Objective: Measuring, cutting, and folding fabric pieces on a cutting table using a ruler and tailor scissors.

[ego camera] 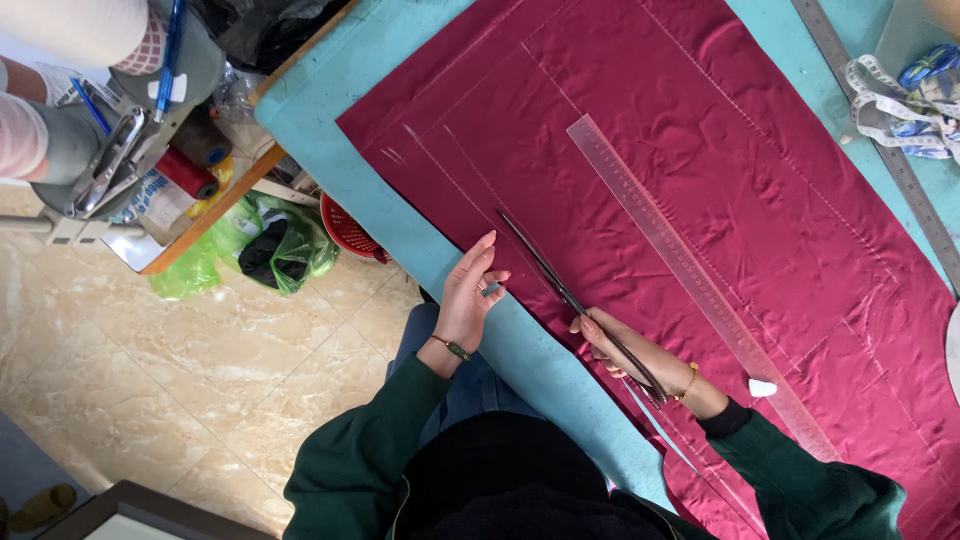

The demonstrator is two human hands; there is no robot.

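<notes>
Two hands work at the table edge. The left hand (468, 292), fingers loosely spread, rests on the teal table (420, 230) beside the maroon cloth (700, 170). The right hand (615, 345) grips long scissors (560, 285) lying on that cloth. It looks thin, limp, slippery; best pressed flat near the cut.

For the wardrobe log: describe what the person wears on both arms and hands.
Both arms are in dark green long sleeves. The left hand is bare, with a thin dark bracelet at the wrist and what looks like a small green ring on one finger. The right hand is bare too, with a thin gold-coloured bracelet at the wrist, just ahead of a dark cuff. No gloves on either hand.
</notes>
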